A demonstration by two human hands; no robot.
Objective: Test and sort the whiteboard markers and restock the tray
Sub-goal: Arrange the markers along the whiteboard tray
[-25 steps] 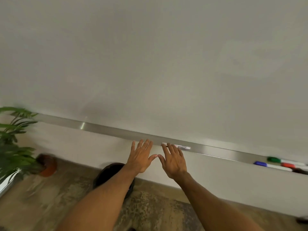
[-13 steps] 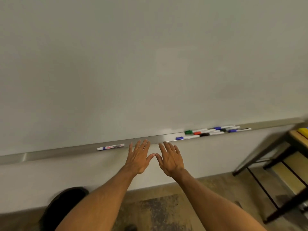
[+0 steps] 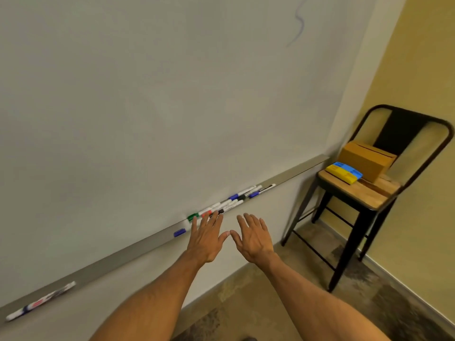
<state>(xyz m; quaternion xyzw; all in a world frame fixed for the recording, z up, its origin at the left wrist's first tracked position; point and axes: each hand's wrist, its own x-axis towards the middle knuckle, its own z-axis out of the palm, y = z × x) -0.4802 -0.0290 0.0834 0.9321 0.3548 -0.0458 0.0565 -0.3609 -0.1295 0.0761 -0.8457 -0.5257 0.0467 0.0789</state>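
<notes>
Several whiteboard markers [image 3: 234, 200] with blue, green, red and black caps lie in a row on the grey tray [image 3: 138, 247] under the whiteboard [image 3: 172, 107]. One more marker [image 3: 40, 301] lies alone on the tray at the far left. My left hand [image 3: 206, 238] is spread flat with straight fingers, its fingertips in front of the green and red caps. My right hand [image 3: 253, 238] is spread the same way just to its right, below the tray. Both hands hold nothing, and their thumb tips almost meet.
A metal chair with a wooden seat [image 3: 357, 190] stands in the right corner against the yellow wall. On the seat sit a cardboard box [image 3: 366, 159] and a blue and yellow eraser [image 3: 344, 172]. A faint blue squiggle [image 3: 296, 23] marks the board's top.
The view has swung to the right along the board, bringing the marker row, the chair and the corner into sight. Both hands keep the same spread, empty pose.
</notes>
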